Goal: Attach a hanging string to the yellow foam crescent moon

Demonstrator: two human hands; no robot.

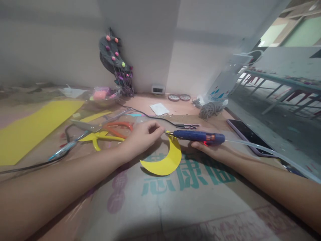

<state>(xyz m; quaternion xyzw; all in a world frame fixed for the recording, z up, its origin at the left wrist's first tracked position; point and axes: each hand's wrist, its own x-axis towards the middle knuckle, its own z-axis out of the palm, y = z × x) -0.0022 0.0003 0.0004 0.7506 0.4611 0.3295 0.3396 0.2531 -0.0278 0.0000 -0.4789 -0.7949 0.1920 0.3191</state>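
A blue hot glue gun (192, 135) lies sideways in my right hand (209, 149), its nozzle pointing left and a red light glowing on its underside. A long clear glue stick (248, 143) trails from its back end. The nozzle meets the upper tip of a yellow paper crescent moon (173, 159). At that same tip, my left hand (146, 135) pinches with thumb and forefinger closed; the exact grip is partly hidden. Below, the crescent's curve rests over a printed cardboard sheet (125, 204), casting a small shadow.
Left of my hands lie orange-handled scissors (117, 129), yellow pliers-like handles (96, 142) and yellow paper (37, 130). Behind are a decorated grey crescent (109, 55), a small digital display (158, 89) and grey yarn (210, 109). A phone (250, 137) and white bottle (223, 80) stand right.
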